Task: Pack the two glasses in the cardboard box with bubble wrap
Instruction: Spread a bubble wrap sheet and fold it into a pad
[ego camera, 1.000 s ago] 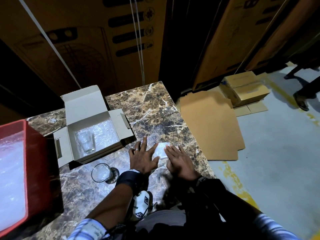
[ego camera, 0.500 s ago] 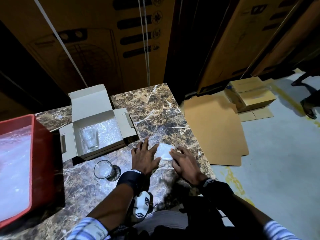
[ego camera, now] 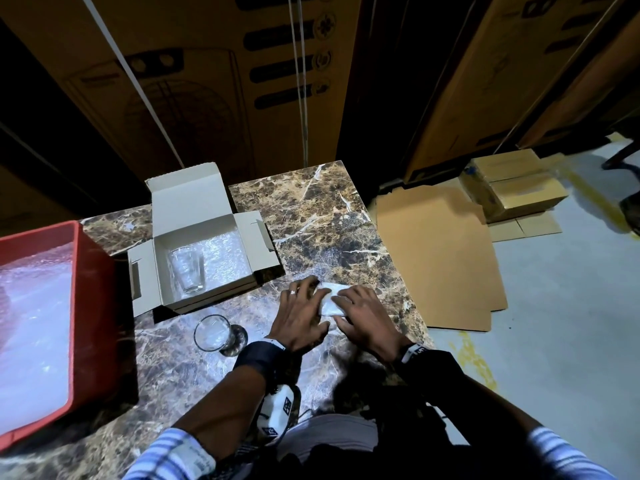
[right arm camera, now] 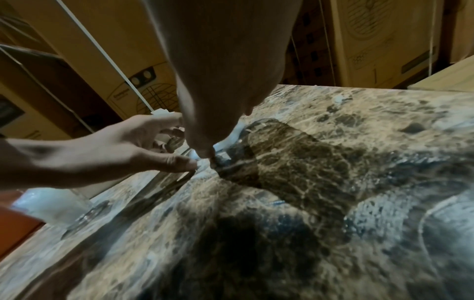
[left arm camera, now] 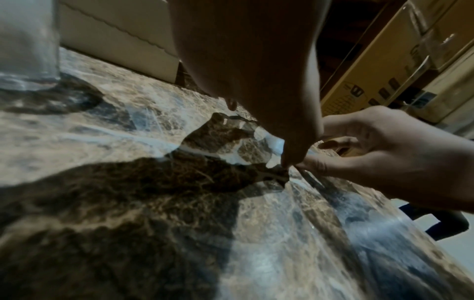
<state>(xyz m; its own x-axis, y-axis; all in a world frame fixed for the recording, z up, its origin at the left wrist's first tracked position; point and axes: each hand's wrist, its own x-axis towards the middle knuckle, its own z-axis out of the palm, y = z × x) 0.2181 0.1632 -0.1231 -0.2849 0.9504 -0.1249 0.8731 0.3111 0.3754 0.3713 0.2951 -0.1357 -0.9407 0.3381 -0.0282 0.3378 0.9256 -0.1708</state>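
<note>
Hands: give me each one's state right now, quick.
Left hand: fingers curled, pinching the folded bubble wrap on the marble table.
Right hand: fingers curled, pinching the same wrap.

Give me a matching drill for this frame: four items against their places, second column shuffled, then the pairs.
Items:
1. glass one
2. glass two
3. folded bubble wrap
4. red bin

Places:
A. under both hands
B. left table edge
C. inside the cardboard box
D. on the marble table, just in front of the box

Pairs: 1-C, 2-D, 3-A, 4-B
</note>
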